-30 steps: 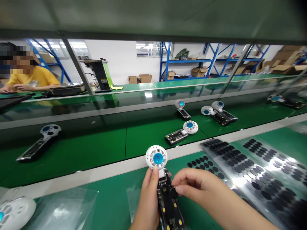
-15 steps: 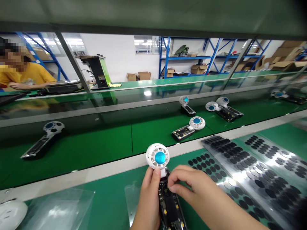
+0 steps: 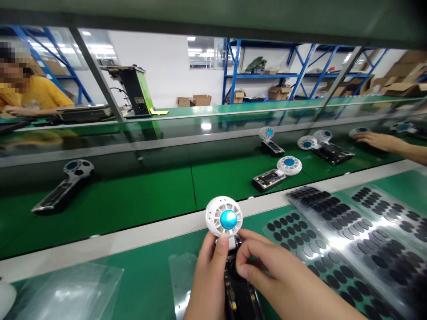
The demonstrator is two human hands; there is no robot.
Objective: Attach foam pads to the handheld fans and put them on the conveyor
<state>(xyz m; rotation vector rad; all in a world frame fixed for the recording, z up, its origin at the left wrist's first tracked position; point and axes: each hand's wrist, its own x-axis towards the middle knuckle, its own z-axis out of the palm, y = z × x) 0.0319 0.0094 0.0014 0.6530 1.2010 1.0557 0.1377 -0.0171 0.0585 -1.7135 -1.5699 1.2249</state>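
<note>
My left hand point(image 3: 213, 266) is closed around a handheld fan point(image 3: 224, 216), its thumb pressed on the neck just below the round head. The fan has a white vented head with a shiny blue centre and a dark, see-through handle that runs toward me. My right hand point(image 3: 263, 266) is at the upper part of the handle, thumb and index finger pinched together over it. Whatever lies between those fingertips is hidden. Another finger of that hand reaches behind the fan's neck.
Beyond the pale rail, a green belt carries several fans, including one with a football-patterned head point(image 3: 79, 169). Another person's hand point(image 3: 380, 141) touches a fan at right. Sheets of black round stickers point(image 3: 333, 235) lie right; clear film point(image 3: 71, 284) lies left. A person in yellow point(image 3: 40, 95) sits across.
Another person's hand has come in from the right onto a fan. The fans on the belt appear farther right. My right hand stays pinched at the handle, one finger now showing behind the neck.
</note>
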